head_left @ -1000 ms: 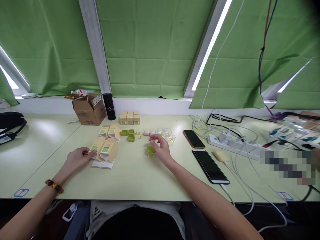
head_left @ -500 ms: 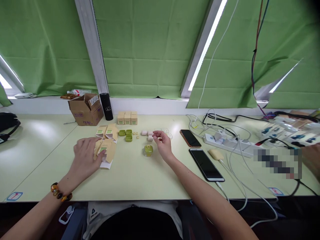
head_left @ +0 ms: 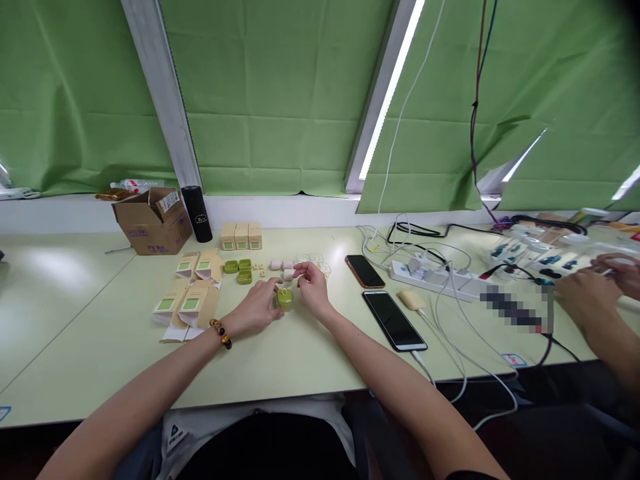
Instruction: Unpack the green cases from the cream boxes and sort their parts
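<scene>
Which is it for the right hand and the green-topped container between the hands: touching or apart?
Apart: the head view shows a narrow strip of table between the green-topped container and the right hand.

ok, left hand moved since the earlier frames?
Yes, rightward: the left hand was at the open cartons; now it's right of them, by the green-lidded container.

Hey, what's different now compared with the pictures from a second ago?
Your left hand has left the open cartons and moved rightward to the green-lidded jar; whether it grips the jar is unclear. Your right hand stays near the pink cylinders. The jar, cartons and phones are where they were.
</scene>
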`<state>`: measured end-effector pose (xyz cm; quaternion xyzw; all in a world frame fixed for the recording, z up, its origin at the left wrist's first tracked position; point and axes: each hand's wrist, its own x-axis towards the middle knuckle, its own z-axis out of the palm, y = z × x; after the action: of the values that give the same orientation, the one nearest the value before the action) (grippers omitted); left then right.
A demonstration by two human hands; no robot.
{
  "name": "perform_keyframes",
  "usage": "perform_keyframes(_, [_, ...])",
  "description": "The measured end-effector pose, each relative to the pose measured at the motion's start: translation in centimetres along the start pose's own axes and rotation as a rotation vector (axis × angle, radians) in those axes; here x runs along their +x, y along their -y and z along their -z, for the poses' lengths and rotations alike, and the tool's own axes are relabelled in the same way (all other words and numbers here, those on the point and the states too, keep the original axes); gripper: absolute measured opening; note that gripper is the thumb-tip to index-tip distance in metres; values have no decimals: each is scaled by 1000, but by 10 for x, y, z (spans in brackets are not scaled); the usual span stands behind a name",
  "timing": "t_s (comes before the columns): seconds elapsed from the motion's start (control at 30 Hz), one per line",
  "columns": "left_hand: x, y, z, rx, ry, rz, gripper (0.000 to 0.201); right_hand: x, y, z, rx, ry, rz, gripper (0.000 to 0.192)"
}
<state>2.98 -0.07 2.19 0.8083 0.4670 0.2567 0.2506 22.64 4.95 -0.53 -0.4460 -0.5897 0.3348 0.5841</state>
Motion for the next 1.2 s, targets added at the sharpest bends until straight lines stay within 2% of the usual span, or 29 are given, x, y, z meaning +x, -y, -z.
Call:
perform_keyframes(0.2, [0,17,-10,-197,-98,33,41,-2,-5,-4,-1,23,13,37])
perform_keyframes(0.4, [6,23,4,-630,-215,131,51,-7,-3,-11,76,101,19,33])
perform_keyframes(0.53, [5,15,13,-1018,-158,93,46,-15,2,-15,103,195,5,34])
perform_keyframes(0.63, [1,9,13,-1175,-137,101,37,-20,5,-17,112,234,8,35])
perform_keyframes(0.77, [0,11,9,-1156,-163,102,43,-23,8,-18,142,241,9,34])
perform_keyframes(0.93, [3,21,4,-823,-326,36,60,-23,12,-16,184,281,-2,38])
perform_keyframes(1.03, [2,23,1,-682,-360,-14,52,-25,17,-14,198,288,40,37])
perform_keyframes(1.2, [-2,21,-3,-587,-276,-65,38,-28,22,-13,88,224,84,25])
